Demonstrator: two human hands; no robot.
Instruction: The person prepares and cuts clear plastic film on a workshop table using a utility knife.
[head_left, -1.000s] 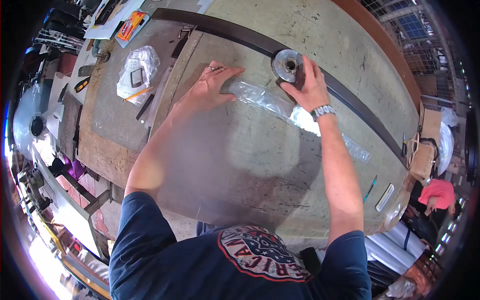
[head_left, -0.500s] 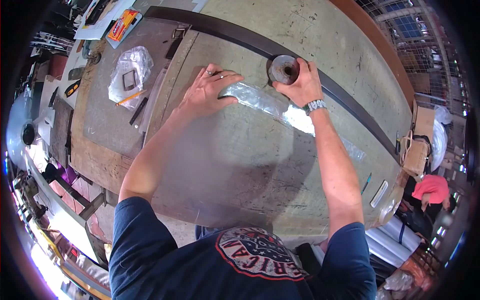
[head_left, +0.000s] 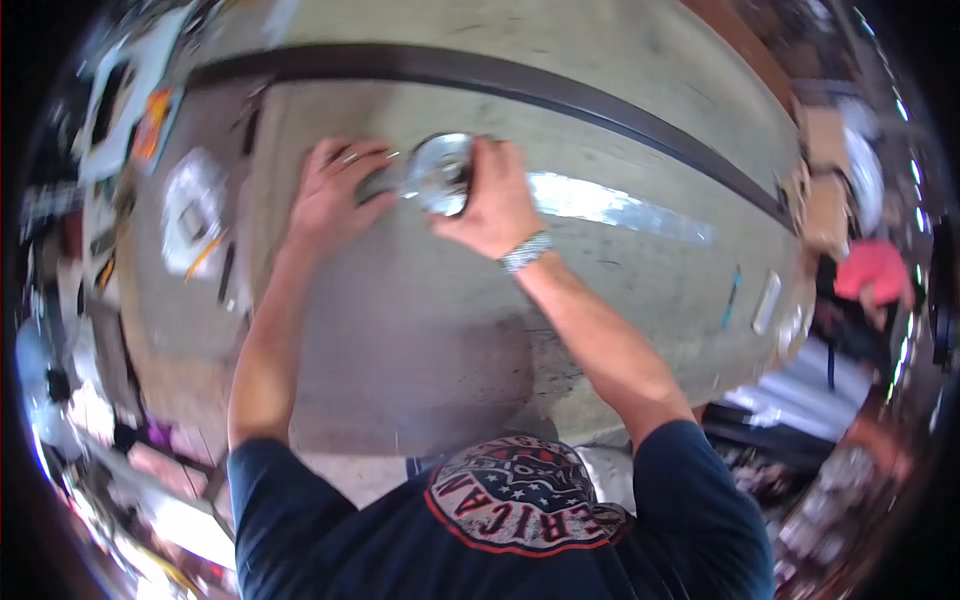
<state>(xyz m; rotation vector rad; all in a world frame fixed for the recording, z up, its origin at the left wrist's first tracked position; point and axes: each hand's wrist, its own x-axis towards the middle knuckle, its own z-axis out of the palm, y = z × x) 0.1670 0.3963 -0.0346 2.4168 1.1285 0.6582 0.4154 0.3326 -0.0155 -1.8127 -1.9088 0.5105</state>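
A shiny transparent strip (head_left: 610, 207) lies lengthwise on the worktable. My right hand (head_left: 492, 203) is wrapped round a round metal weight (head_left: 440, 174) with a hole in its middle, over the left part of the strip. Just left of it, my left hand (head_left: 340, 195) rests at the strip's left end, its fingers and thumb apart; the end itself is blurred. Behind both hands a long dark bar (head_left: 430, 66) runs across the table.
On the left lie a clear plastic bag (head_left: 193, 215), a yellow pencil (head_left: 204, 257) and an orange packet (head_left: 152, 124). At the right are a teal pen (head_left: 733, 297), a pale tool (head_left: 767, 303), cardboard (head_left: 826, 210) and a person in a red top (head_left: 872, 272).
The metal weight has come away from the dark bar, left and toward the strip's left end, in my right hand. The whole view has shifted and blurred.
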